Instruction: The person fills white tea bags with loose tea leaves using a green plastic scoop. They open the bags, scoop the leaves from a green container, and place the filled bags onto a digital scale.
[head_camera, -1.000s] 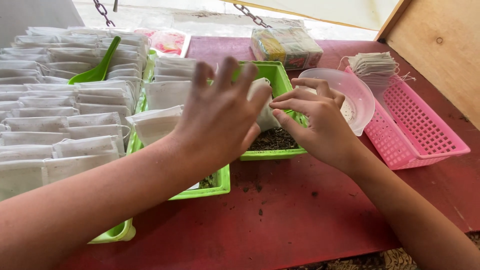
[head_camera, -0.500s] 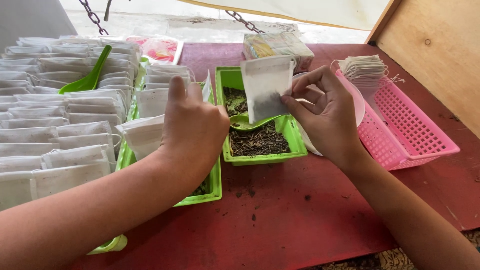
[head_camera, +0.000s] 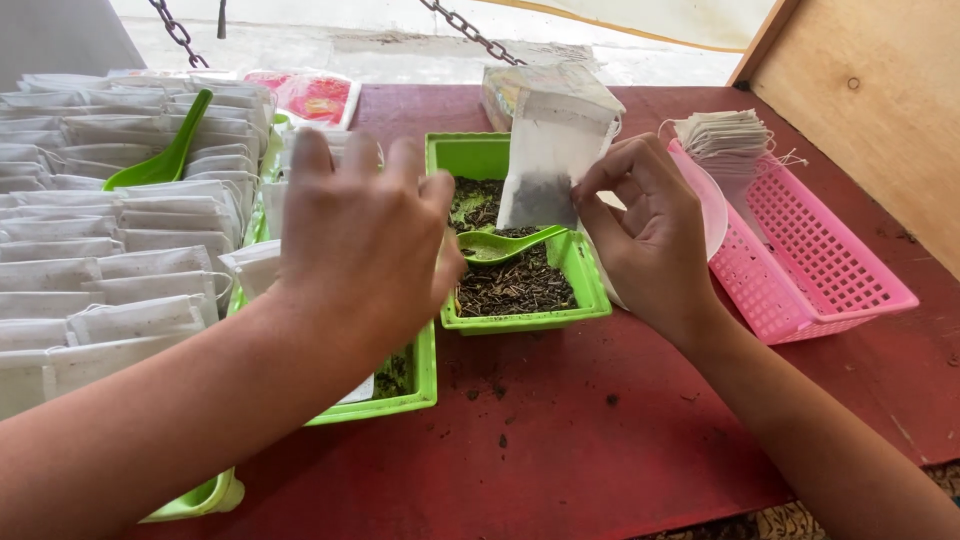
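My right hand (head_camera: 650, 235) pinches a white paper sachet (head_camera: 545, 160) with dark loose tea at its bottom, held upright above a small green tray (head_camera: 585, 290). That tray holds dark tea leaves (head_camera: 515, 285) and a green spoon (head_camera: 505, 245). My left hand (head_camera: 365, 235) hovers with fingers apart over a second green tray (head_camera: 415, 395) at the left, holding nothing.
Rows of filled white sachets (head_camera: 110, 240) cover the left, with a green scoop (head_camera: 165, 160) on them. A pink basket (head_camera: 810, 260) with a stack of empty sachets (head_camera: 725, 135) stands at the right, next to a white bowl (head_camera: 710, 205). A wooden panel (head_camera: 870, 100) rises at the far right.
My right hand has lifted the sachet up and back over the small tray. My left hand let go of it and drew left, fingers spreading.
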